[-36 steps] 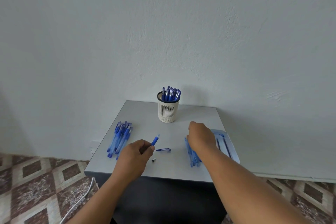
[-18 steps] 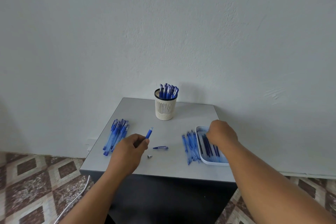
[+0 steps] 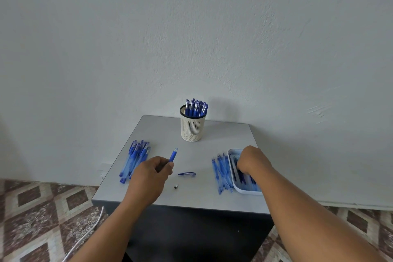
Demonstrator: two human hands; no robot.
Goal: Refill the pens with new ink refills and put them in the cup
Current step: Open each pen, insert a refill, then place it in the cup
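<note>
Now | left hand (image 3: 148, 176) grips pen barrel (image 3: 173, 154) | right hand (image 3: 252, 159) in tray (image 3: 230, 153) — grip unclear

wall (image 3: 191, 27): plain white | floor (image 3: 42, 208): diamond tiles (brown) | table (image 3: 161, 134): grey

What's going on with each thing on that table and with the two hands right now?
Cup: upright, full of pens.
Pen barrel: held in left hand, cap off.
Pen cap: lying loose on table.
Small tip piece: loose, near front edge.
Pen pile: lying flat, left side.
Refills: lying beside tray.
Right hand: reaching into tray.
</note>
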